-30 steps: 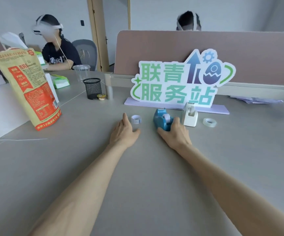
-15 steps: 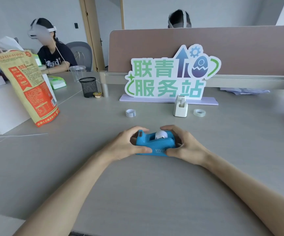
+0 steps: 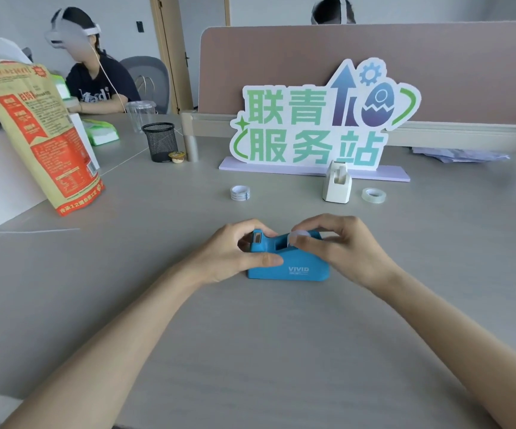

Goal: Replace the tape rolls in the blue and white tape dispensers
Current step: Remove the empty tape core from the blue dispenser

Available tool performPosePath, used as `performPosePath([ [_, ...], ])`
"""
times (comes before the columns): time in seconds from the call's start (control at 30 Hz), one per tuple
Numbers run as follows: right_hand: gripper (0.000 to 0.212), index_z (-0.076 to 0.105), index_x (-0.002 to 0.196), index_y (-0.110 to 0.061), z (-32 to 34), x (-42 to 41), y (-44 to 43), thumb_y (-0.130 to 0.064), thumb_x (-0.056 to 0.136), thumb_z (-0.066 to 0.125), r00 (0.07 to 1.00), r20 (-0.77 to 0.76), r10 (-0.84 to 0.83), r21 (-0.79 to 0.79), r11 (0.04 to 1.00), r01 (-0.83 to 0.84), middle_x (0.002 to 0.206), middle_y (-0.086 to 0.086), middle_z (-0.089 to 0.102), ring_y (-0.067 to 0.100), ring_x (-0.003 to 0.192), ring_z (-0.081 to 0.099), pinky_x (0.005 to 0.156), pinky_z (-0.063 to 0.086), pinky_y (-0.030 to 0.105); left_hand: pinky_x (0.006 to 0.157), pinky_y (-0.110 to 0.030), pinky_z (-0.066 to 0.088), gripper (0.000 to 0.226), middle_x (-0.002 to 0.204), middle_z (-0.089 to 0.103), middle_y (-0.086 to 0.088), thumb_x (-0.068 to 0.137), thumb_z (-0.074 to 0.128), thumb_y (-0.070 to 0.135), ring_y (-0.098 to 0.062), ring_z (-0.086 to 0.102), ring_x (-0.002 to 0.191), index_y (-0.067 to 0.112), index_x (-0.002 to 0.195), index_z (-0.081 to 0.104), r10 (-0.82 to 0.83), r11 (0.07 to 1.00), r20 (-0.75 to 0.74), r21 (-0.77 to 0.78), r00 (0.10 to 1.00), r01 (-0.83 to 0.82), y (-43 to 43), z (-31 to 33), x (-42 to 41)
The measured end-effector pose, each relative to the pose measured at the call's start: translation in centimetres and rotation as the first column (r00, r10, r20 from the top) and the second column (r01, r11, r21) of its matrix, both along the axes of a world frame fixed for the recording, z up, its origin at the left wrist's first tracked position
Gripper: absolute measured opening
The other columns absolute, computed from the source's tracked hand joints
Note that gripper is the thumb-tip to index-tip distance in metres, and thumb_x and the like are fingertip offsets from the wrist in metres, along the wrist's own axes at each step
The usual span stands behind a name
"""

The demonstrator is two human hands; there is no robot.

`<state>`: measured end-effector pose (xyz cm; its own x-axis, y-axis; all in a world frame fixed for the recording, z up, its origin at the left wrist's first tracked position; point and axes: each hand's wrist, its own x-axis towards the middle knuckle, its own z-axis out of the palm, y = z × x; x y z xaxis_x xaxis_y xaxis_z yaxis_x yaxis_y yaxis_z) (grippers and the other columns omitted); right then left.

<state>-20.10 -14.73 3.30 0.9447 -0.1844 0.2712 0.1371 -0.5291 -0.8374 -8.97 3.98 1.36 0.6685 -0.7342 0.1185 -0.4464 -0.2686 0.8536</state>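
Grey desk (image 3: 374, 335): it fills the view and carries every task thing.
Sign (image 3: 318, 125): it stands at the far edge, behind the white dispenser.
Blue dispenser (image 3: 294, 264): it sits on the desk near the middle, between both hands, with its cutter end to the left.
Left hand (image 3: 235, 255): it grasps the cutter end of the blue dispenser, thumb across the near side, steadying it.
Right hand (image 3: 346, 249): its thumb and fingers pinch the old roll (image 3: 298, 235), which sits in the blue dispenser's well.
White dispenser (image 3: 337, 184): it stands far right of centre, untouched.
Striped roll (image 3: 240, 192): it lies loose to the far left of the white dispenser.
Clear roll (image 3: 373, 195): it lies flat just right of the white dispenser.
Progress: early, by my judgement. The blue one's roll is only being gripped; both refills and the white dispenser remain.
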Motion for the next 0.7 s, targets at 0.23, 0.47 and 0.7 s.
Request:
performPosePath([
  [0.23, 0.006, 0.075, 0.081, -0.037, 2.0, 0.1, -1.0, -0.033, 0.083, 0.071, 1.000, -0.014, 0.004, -0.324, 0.946, -0.008, 0.090, -0.015, 0.065, 0.006, 0.086, 0.055, 0.070, 0.042, 0.011, 0.088, -0.053, 0.052, 0.042, 0.104, 0.071, -0.009, 0.062, 0.078, 0.054, -0.032, 0.063, 0.099, 0.038, 0.098, 0.066, -0.010, 1.000, -0.001, -0.010, 1.000, 0.010, -0.1, -0.2, 0.0],
  [0.47, 0.011, 0.074, 0.086, -0.036, 2.8, 0.0, 0.0, -0.030, 0.084, 0.065, 0.993, 0.077, -0.089, -0.630, 0.767, 0.118, 0.094, -0.016, 0.062, 0.013, 0.097, 0.049, 0.075, 0.048, 0.033, 0.086, -0.058, 0.050, 0.044, 0.103, 0.068, -0.017, 0.060, 0.079, 0.056, -0.040, 0.059, 0.098, 0.038, 0.098, 0.066, -0.014, 1.000, 0.006, -0.015, 1.000, 0.014, -0.2, -0.4, 0.2],
  [0.7, 0.010, 0.073, 0.088, -0.032, 3.1, 0.0, 0.1, -0.033, 0.085, 0.064, 0.990, 0.102, -0.092, -0.695, 0.706, 0.138, 0.094, -0.018, 0.061, 0.014, 0.099, 0.049, 0.070, 0.035, 0.027, 0.085, -0.057, 0.051, 0.045, 0.101, 0.068, -0.018, 0.057, 0.078, 0.061, -0.039, 0.060, 0.096, 0.043, 0.096, 0.065, -0.007, 1.000, 0.031, 0.005, 0.999, 0.007, -0.3, -0.4, 0.3],
])
